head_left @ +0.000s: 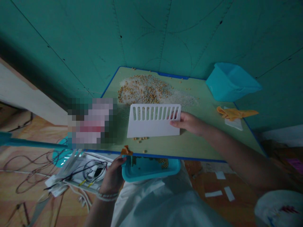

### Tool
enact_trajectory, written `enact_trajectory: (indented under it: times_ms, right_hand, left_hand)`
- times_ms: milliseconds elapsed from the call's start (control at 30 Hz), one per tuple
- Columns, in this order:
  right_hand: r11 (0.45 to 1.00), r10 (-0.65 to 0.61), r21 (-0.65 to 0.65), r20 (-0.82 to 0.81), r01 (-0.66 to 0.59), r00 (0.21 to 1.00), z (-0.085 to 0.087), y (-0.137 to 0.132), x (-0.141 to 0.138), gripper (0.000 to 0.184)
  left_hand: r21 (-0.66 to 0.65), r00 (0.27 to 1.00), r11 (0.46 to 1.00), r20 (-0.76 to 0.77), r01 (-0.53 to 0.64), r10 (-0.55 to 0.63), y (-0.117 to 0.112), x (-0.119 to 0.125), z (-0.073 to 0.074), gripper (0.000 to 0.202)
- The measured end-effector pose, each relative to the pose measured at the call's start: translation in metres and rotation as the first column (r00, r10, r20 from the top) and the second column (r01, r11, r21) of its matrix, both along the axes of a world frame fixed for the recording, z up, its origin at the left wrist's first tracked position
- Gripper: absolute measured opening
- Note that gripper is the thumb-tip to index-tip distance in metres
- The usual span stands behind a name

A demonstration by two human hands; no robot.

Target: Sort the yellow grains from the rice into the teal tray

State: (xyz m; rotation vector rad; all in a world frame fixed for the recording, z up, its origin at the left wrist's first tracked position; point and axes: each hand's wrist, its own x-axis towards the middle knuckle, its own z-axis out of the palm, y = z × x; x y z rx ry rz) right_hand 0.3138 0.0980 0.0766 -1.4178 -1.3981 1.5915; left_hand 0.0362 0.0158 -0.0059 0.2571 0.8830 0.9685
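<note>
My right hand (187, 123) grips the right end of a white slotted plastic plate (152, 128), its thumb on the near face. The plate leans on the table just in front of a spread heap of yellow beans mixed with white grains (144, 90). A few loose beans (140, 138) lie on the near side of the plate. Below the table's front edge, my left hand (115, 171) holds the left side of a teal tray (151, 176) with beans inside. An orange-brown scrap (127, 150) sits at the table edge by that hand.
A teal bin (233, 83) stands at the table's (201, 145) back right, with an orange cloth (236, 113) in front of it. At the left is a blurred-out pink item (94, 121). Cables (94, 171) and a white rack are on the floor at left; a green wall rises behind.
</note>
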Motion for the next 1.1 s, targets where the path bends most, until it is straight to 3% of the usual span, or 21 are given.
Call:
enact_trajectory:
  times_ms: [367, 533, 767, 1100]
  right_hand:
    - [0.995, 0.023, -0.098, 0.01, -0.022, 1.0, -0.002, -0.014, 0.005, 0.03]
    - [0.996, 0.064, -0.067, 0.0, -0.064, 0.998, -0.002, -0.025, 0.008, 0.028]
    - [0.991, 0.066, -0.12, 0.005, -0.065, 0.998, -0.001, -0.038, 0.011, 0.029]
    - [0.985, 0.097, -0.145, 0.035, -0.091, 0.995, 0.005, -0.052, 0.012, 0.031]
  left_hand:
    - [0.01, 0.999, 0.999, -0.014, 0.032, -0.032, 0.001, 0.003, 0.003, 0.006]
    - [-0.002, 0.999, 1.0, -0.043, 0.024, -0.024, 0.002, 0.003, 0.003, 0.005]
    - [-0.056, 0.994, 0.998, -0.098, 0.035, -0.04, 0.003, 0.002, -0.002, 0.01]
    - [-0.069, 0.998, 0.998, -0.059, 0.01, -0.014, 0.003, 0.005, 0.0, 0.006]
